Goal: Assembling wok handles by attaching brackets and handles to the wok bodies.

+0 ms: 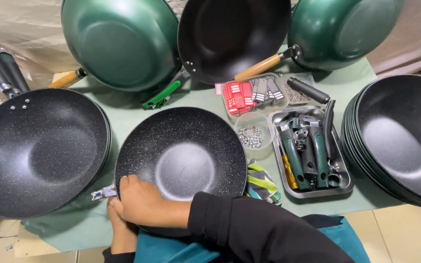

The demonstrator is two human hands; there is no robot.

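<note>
Your right hand [140, 202] curls over the near rim of a speckled black wok [183, 163] at the middle of the green-covered table [205, 97]. Your left hand [120, 229] sits below it, mostly hidden; you cannot tell its grip. A metal bracket [102, 193] juts from the rim beside your fingers. A tray [345, 182] of handles lies to the right.

Just behind our speckled black wok [181, 156] we see a clear tray [254, 92] of small red-and-white and grey-and-white patterned packets [239, 96].
</note>
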